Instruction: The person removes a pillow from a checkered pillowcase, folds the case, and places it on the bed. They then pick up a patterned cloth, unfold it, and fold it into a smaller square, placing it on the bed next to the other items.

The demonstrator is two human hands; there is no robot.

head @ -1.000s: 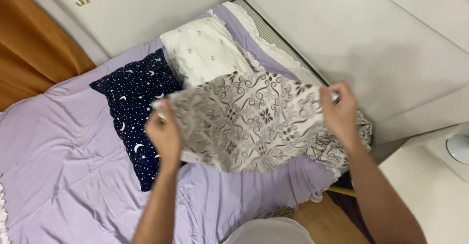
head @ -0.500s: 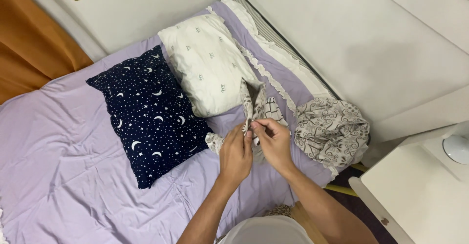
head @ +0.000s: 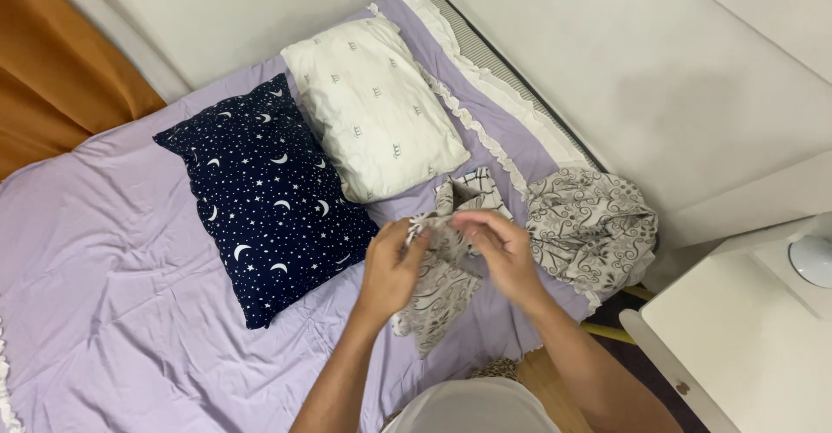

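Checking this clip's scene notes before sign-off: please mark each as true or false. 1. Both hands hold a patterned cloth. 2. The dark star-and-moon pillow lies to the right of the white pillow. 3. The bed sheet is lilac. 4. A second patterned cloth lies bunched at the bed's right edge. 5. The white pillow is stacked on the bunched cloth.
1. True: the left hand and right hand both grip the grey patterned cloth.
2. False: the dark pillow lies left of the white pillow.
3. True: the sheet is lilac.
4. True: the bunched cloth lies there.
5. False: the white pillow rests on the sheet, apart from it.
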